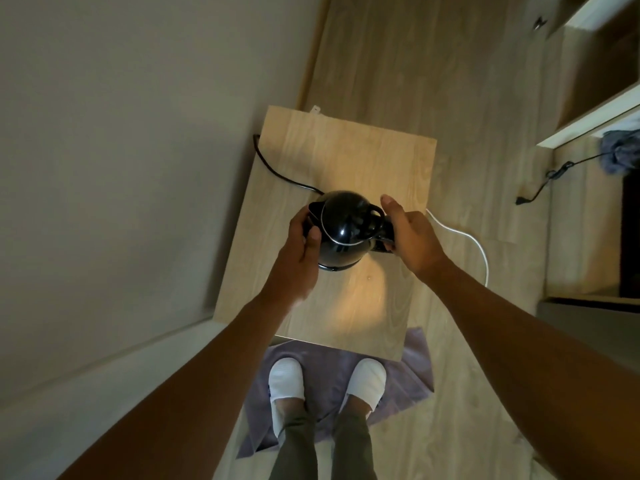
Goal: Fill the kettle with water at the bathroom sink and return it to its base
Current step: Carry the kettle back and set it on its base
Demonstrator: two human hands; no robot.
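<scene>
Two bare forearms are reaching forward over white slippers (327, 388). The left hand (300, 249) is cupping the black kettle (343, 230) at its nine o'clock, while the right hand (408, 235) is closing around its handle at three o'clock. The kettle is standing at the middle of the bench (346, 161); its base is hidden, its black cord (277, 169) trailing toward eleven o'clock. Whether filling is already done cannot be judged.

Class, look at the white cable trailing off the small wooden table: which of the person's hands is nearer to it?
Right. The right hand grips the kettle handle beside the white cable; the left hand is on the kettle's far side.
</scene>
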